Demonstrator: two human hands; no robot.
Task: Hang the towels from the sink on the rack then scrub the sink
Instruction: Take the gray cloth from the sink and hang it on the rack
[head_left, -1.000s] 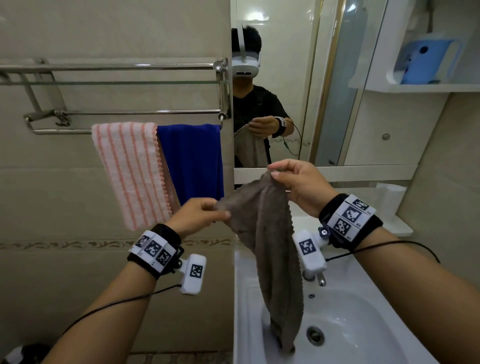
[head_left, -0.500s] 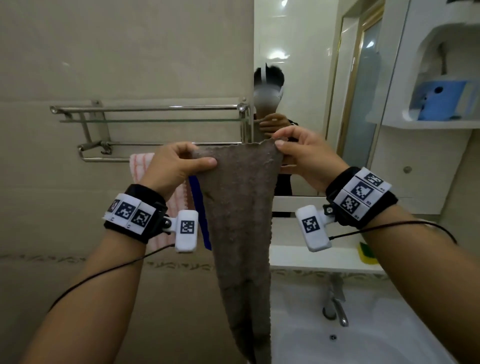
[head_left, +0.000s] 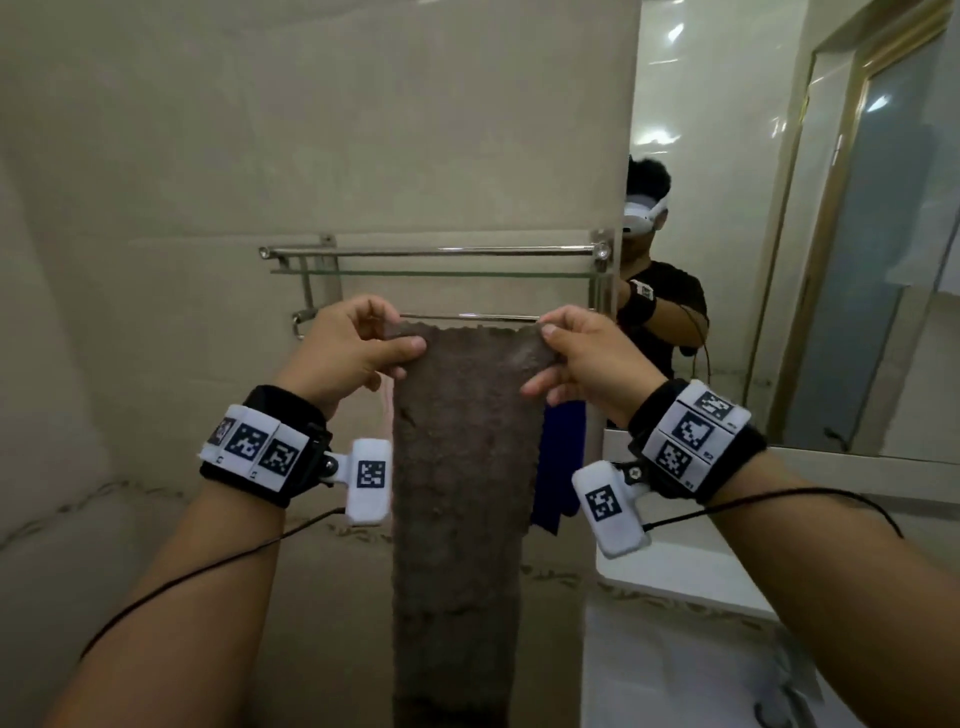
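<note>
Three towels are counted: one brown towel (head_left: 457, 467), one blue towel (head_left: 561, 467), and one pink towel (head_left: 385, 410), glimpsed only as a sliver. Two hands are seen, left hand (head_left: 348, 353) and right hand (head_left: 587, 358); one rack (head_left: 431, 253) and one mirror (head_left: 779, 156) are tallied.

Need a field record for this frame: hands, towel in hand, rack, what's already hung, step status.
left hand: pinches the top left corner of the brown towel
right hand: pinches the top right corner
brown towel: spread flat between the hands, hanging straight down, top edge about level with the lower rail
rack: wall-mounted, metal, upper bars bare
blue towel: hangs behind the brown towel, mostly hidden
step status: brown towel not yet draped over a rail
</note>
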